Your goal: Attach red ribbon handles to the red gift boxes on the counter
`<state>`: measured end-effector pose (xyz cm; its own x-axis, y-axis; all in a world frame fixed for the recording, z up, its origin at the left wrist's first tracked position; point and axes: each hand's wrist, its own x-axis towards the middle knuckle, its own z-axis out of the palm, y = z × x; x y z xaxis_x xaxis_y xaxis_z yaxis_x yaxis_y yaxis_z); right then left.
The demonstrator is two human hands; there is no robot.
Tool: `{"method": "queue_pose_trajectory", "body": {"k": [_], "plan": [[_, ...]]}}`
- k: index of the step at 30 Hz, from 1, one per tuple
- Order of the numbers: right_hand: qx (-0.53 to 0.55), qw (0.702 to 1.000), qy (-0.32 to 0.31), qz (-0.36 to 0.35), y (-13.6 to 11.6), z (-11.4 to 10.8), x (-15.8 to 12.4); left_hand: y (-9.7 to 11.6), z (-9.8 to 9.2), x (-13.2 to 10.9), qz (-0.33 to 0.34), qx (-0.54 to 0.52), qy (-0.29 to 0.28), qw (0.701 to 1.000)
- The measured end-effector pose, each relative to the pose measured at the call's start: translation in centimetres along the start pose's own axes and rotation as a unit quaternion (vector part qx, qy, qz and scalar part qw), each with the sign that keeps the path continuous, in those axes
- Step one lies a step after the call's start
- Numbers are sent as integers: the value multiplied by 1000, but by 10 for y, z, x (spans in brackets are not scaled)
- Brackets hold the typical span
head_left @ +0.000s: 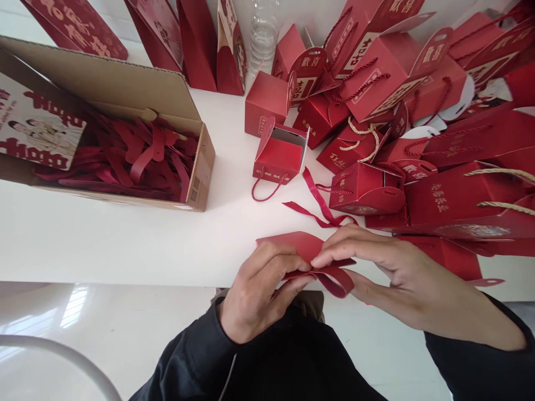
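Observation:
My left hand [267,287] is closed at the table's front edge, its thumb and fingers pinching a red paper strip [336,281] that curls into a loop. From the other side, my right hand [388,273] grips the same strip, fingertips on top and thumb by the loop's rounded end. Right behind the fingers lies a flat red card piece [295,242]; whether it is joined to the strip is hidden by my hands. A dark red ribbon [320,197] trails over the table just beyond. Farther back stands a small red gift box [278,156] with a cord handle.
An open cardboard box [209,161] on the left holds many red strips [146,150] and a printed card [42,122]. Red gift boxes [363,189] crowd the right side. Tall red bags [196,50] and a clear plastic bottle [263,33] stand at the back.

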<state>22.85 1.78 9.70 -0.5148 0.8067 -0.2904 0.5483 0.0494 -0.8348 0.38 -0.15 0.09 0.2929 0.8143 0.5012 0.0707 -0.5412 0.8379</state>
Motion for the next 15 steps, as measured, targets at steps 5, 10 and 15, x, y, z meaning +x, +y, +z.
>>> {"method": "queue_pose_trajectory", "body": {"k": [5, 10, 15], "plan": [[29, 999, 6, 18, -2, 4, 1, -1, 0, 0, -6, -5, -3, 1000], [57, 997, -16, 42, -1, 6, -1, -3, 1, -1, 7, -7, -1, 1000], [50, 997, -3, 51, 1, 7, -3, -1, 0, -4, 16, 21, -29, 999]]}}
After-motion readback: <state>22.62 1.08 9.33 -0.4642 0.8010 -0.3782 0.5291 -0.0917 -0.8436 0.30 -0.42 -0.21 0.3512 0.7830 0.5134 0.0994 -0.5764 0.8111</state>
